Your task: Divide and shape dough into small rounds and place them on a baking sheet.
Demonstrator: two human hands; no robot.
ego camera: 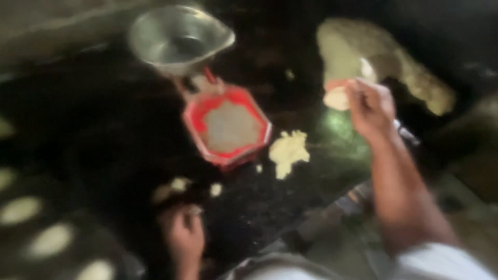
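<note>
On the dark tabletop (104, 129): everything is showing blurred, so fine detail is staying out of these notes.
Right hand (369, 106): I am reaching it out to the far right, fingers curled.
Right grip: it is closing on a small pale dough piece (337, 97), pinched at the fingertips.
Dough piece, place: it is sitting at the near edge of the big dough mass (363, 52); whether the two are touching I cannot tell.
Big dough mass: it is lying at the far right of the tabletop, pale and lumpy, trailing off to the right.
Left hand (182, 236): I am resting it low at the near edge, fingers bent inward.
Left grip: I cannot tell whether it is holding anything; small dough bits (179, 185) are lying just beyond it.
Red scale (226, 127): it is standing in the middle, with a grey top.
Metal bowl (179, 37): it is sitting just behind the scale.
Dough scrap (288, 151): it is lying just beside the scale's right edge.
Dough rounds (49, 239): pale ovals are lining up at the near left.
</note>
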